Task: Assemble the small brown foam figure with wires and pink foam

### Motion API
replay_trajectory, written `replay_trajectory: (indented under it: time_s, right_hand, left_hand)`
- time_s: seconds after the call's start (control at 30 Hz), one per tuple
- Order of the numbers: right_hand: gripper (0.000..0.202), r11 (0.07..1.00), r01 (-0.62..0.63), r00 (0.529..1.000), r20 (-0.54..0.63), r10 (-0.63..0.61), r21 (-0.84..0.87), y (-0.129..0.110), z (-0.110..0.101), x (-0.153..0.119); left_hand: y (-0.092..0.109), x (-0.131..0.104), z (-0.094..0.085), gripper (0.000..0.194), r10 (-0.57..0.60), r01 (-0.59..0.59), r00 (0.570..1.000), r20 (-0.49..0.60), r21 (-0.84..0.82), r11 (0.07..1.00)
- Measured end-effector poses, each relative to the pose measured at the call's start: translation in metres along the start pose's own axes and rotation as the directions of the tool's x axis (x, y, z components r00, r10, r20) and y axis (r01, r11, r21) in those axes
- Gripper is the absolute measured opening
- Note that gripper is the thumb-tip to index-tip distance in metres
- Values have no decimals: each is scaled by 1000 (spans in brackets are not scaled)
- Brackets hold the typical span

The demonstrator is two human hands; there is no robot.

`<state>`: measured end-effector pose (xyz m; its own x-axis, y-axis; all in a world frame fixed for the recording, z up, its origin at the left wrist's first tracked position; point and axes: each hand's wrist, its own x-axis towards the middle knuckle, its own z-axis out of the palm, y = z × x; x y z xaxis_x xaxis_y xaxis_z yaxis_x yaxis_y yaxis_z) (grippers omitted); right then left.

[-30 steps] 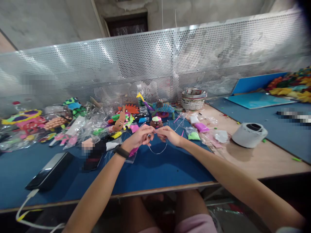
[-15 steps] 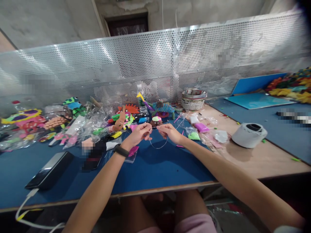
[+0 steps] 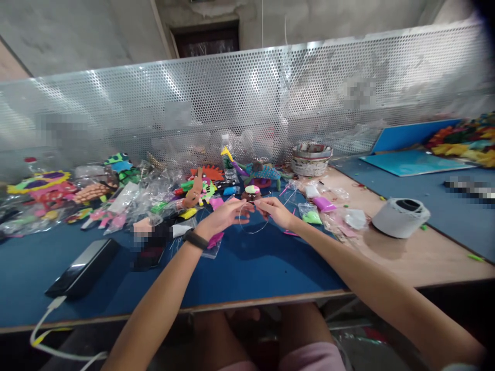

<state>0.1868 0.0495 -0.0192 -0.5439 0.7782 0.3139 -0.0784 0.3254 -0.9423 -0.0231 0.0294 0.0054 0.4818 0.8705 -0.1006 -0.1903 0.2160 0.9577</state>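
Between my two hands a thin pale wire point(image 3: 253, 233) hangs in a round loop above the blue table top. My left hand point(image 3: 226, 215) pinches one side of the loop, with a dark band on that wrist. My right hand point(image 3: 275, 211) pinches the other side, its fingertips close to the left ones. Just behind the fingertips sits a small brown clay figure point(image 3: 252, 192) with eyes and a pink and green top. Whether the hands touch this figure I cannot tell.
Clay animals and plastic bags point(image 3: 154, 180) crowd the left and back. A power bank point(image 3: 83, 268) with a white cable lies front left. A white roll point(image 3: 401, 219), a woven basket point(image 3: 311, 161) and clay packets point(image 3: 310, 215) stand right. A perforated metal screen point(image 3: 216, 98) closes the back.
The wire loop stays between both hands. The left fingers have shifted slightly and spread a little. The whole view has moved slightly, so things appear a bit further right.
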Motion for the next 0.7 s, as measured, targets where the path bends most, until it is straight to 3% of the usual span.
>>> replay_trajectory:
  time_s: [0.13, 0.33, 0.5, 0.7]
  right_hand:
    - [50, 998, -27, 1000, -3, 27, 51, -1, 1, -1]
    - [51, 994, -46, 999, -7, 47, 103, -3, 4, 0]
    - [50, 994, -62, 998, -3, 62, 89, -2, 2, -1]
    - [49, 999, -37, 999, 10, 37, -23, 1, -1, 0]
  left_hand:
    - [-3, -2, 1, 14, 5, 10, 997, 82, -179, 984]
    - [-1, -4, 3, 16, 17, -3, 998, 55, -240, 971]
    - [0, -5, 2, 16, 30, -25, 999, 27, -164, 986]
    - [7, -8, -2, 25, 5, -7, 1000, 14, 99, 995]
